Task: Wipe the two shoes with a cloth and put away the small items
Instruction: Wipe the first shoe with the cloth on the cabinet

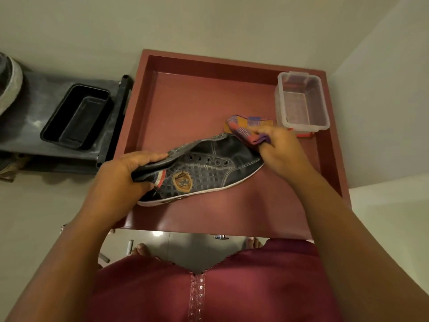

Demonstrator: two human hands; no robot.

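A dark grey sneaker with a gold badge and a white sole lies on its side on the red table. My left hand grips its heel end, fingers curled over the collar. My right hand holds a striped orange, pink and purple cloth bunched against the toe of the sneaker. Part of a second, light grey shoe shows at the far left edge on the shelf.
A clear plastic box stands at the table's back right corner, with a small red item at its front edge. A black tub sits on a grey shelf to the left. A raised rim borders the table.
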